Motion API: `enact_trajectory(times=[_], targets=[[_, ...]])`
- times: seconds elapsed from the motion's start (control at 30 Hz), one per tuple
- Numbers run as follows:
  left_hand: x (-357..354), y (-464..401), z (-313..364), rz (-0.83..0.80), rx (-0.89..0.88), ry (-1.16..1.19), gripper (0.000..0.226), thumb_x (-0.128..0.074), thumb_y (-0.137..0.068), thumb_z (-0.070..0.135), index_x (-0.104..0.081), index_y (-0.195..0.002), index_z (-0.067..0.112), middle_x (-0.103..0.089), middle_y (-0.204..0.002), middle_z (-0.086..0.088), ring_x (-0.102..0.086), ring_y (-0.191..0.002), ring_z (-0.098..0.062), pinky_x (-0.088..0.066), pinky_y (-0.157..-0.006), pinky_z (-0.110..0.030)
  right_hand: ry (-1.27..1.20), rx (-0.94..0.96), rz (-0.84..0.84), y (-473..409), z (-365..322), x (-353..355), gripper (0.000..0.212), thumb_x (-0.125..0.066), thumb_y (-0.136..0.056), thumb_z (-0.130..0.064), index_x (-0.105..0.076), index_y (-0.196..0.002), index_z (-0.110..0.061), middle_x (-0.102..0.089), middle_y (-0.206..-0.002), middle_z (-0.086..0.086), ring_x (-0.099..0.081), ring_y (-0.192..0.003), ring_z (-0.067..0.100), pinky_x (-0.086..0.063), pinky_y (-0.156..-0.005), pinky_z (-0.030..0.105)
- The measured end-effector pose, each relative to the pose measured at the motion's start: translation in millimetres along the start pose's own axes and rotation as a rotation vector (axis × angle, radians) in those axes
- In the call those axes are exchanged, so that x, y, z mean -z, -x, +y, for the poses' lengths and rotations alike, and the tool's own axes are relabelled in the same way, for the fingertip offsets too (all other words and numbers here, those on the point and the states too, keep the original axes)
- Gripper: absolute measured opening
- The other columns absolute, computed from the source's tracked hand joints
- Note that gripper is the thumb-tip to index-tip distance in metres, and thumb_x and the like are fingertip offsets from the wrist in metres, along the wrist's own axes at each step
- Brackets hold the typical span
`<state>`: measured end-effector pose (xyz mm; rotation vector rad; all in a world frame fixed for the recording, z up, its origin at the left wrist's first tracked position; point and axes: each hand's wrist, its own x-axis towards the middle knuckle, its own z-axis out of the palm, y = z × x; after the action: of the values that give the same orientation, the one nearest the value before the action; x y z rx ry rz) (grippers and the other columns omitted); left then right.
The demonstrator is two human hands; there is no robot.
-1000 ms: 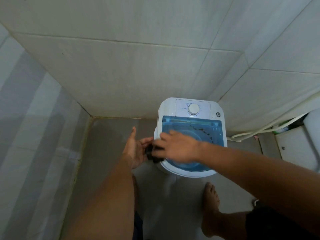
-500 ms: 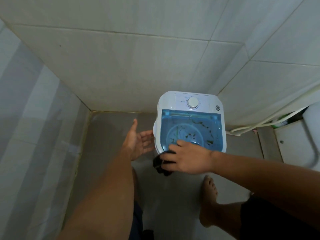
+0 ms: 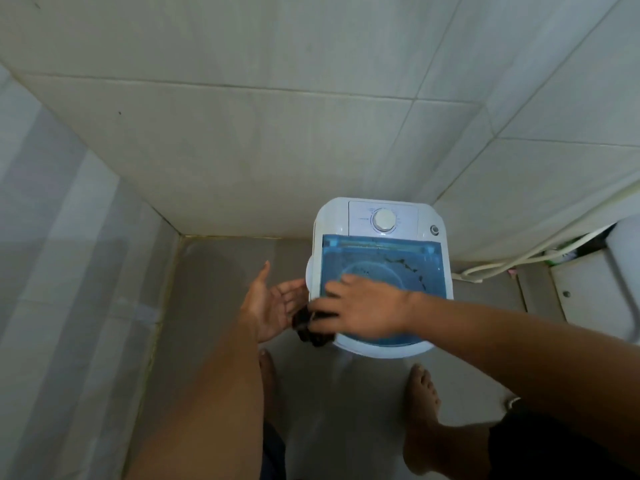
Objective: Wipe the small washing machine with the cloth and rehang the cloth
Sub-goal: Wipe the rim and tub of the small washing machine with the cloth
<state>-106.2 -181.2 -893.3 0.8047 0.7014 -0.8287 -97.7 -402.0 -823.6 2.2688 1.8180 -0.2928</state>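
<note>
at the tiled corner of the floor stands the small washing machine (image 3: 381,275), white body, blue see-through lid (image 3: 381,261) shut, one dial (image 3: 383,219) on the rear panel. right hand (image 3: 363,310) lies across the front left of the lid, fingers curled down over a dark cloth (image 3: 311,329) bunched at the machine's front-left edge; the cloth hangs partly off the rim. judged: pressing from above keeps the wad flat to the surface for wiping. left hand (image 3: 273,303) is open, palm up, fingers spread, just beside the machine's left side and the cloth, gripping nothing; judged: placed there to catch the cloth or whatever it pushes off. dark specks show on the rear right of the lid, so wiping looks unfinished. count: one machine, one cloth, one dial, one small round button (image 3: 434,230), two hands, two bare feet. hanging place for the cloth not seen.
</note>
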Motion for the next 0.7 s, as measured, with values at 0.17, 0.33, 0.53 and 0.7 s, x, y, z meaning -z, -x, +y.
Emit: enact_trajectory(times=[0.17, 0.33, 0.53, 0.7], targets=[[-0.3, -1.4, -0.6, 0.006, -0.005, -0.005, 0.090, -0.037, -0.092, 0.073, -0.058, -0.140, 0.000, -0.061, -0.143, -0.020, -0.056, -0.134, -0.032, -0.036, -0.119, -0.052, -0.017, -0.770, 0.042, -44.3, 108.5, 29.2, 0.056, -0.060, -0.089, -0.014, -0.049, -0.143, -0.025, -0.054, -0.134, 0.012, -0.051, -0.113, 0.038, -0.045, -0.085, 0.046], [-2.8, 3.7, 0.7, 0.009, -0.021, -0.008, 0.112, -0.032, -0.079, 0.091, -0.059, -0.137, -0.001, -0.063, -0.138, -0.019, -0.059, -0.130, -0.032, -0.040, -0.115, -0.050, -0.073, -0.553, 0.128, -52.8, 69.1, 28.9, 0.055, -0.059, -0.086, -0.011, -0.052, -0.139, -0.025, -0.057, -0.129, 0.011, -0.055, -0.109, 0.035, -0.046, -0.079, 0.044], [-0.9, 0.1, 0.1, 0.007, -0.010, -0.036, 0.089, -0.035, -0.091, 0.077, -0.061, -0.135, 0.003, -0.062, -0.136, -0.015, -0.056, -0.131, -0.030, -0.038, -0.117, -0.050, -0.111, -0.958, 0.119, -34.3, 101.1, 31.4, 0.054, -0.060, -0.088, -0.011, -0.052, -0.140, -0.021, -0.054, -0.130, 0.014, -0.051, -0.115, 0.037, -0.046, -0.083, 0.046], [-9.9, -6.4, -9.6, 0.160, -0.146, -0.241, 0.031, -0.062, -0.098, 0.025, -0.071, -0.122, 0.007, -0.071, -0.130, -0.012, -0.067, -0.119, -0.025, -0.054, -0.102, -0.045, -0.085, -0.448, 0.094, -54.9, 55.2, 22.4, 0.058, -0.062, -0.084, -0.009, -0.055, -0.139, -0.025, -0.058, -0.127, 0.011, -0.055, -0.107, 0.036, -0.046, -0.076, 0.043]])
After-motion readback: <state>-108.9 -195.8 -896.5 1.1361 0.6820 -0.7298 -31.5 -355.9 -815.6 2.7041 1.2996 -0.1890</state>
